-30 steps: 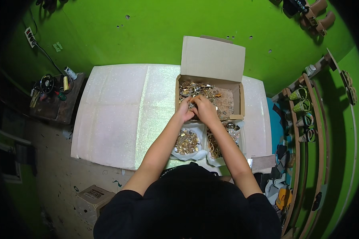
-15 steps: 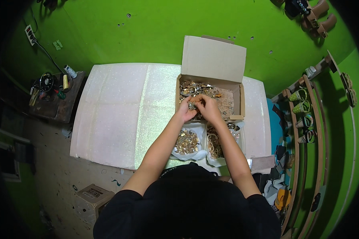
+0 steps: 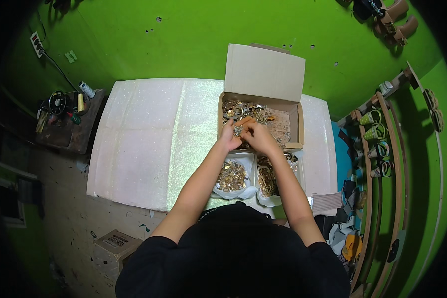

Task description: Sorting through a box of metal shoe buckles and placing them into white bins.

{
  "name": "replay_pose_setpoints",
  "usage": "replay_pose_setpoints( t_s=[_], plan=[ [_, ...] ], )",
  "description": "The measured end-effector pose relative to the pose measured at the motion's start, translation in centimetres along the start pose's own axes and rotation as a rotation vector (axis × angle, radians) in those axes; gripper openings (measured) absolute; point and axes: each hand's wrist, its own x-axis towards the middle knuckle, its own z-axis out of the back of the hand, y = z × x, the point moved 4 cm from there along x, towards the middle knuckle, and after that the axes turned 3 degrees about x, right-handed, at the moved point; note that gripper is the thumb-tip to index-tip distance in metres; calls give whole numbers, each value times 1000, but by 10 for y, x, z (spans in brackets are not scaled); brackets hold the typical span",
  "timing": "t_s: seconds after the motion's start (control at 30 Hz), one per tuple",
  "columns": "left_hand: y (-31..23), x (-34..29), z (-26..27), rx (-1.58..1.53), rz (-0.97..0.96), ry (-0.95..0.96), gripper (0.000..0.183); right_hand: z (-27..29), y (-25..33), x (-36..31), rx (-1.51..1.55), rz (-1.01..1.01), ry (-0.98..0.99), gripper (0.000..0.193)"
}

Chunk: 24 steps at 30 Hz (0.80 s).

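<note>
My left hand (image 3: 229, 137) is cupped palm up over the front of an open cardboard box (image 3: 296, 130). A small heap of shiny metal pieces (image 3: 238, 131) lies in its palm. Beside it, my right hand (image 3: 261, 138) has its fingers bent together at the heap's edge; whatever they pinch is too small to make out. Inside the box, a jumble of gold and silver metal bits (image 3: 243, 108) covers the left part, and brownish lining shows at the right. Nearer me stands a white bag-lined container with gold and silver pieces (image 3: 232, 177); another, with brownish and gold pieces (image 3: 266, 182), is partly hidden by my right forearm.
The box's lid (image 3: 265, 68) stands up toward the green wall. A pale, glittery cover (image 3: 139, 134) lies over the table. At the left is a dark sewing table (image 3: 77, 131) with thread spools; a wooden rack (image 3: 385, 198) with shoes stands at the right.
My right fingers have drawn back slightly from the left palm, so more of the metal heap shows. The left hand stays nearly in place, its fingers somewhat more spread.
</note>
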Motion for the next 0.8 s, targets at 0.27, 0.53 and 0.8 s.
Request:
replay_pose_setpoints(
  t_s=[0.27,0.53,0.8],
  plan=[
    [2,7,15,71,-1,-102,47,-18,6,13,-119,160,-254,13],
    [1,7,16,124,20,-71,44,-25,3,17,-151,127,-322,15],
    [0,10,24,89,6,-146,33,-8,-33,16,597,-85,-351,10]
  ],
)
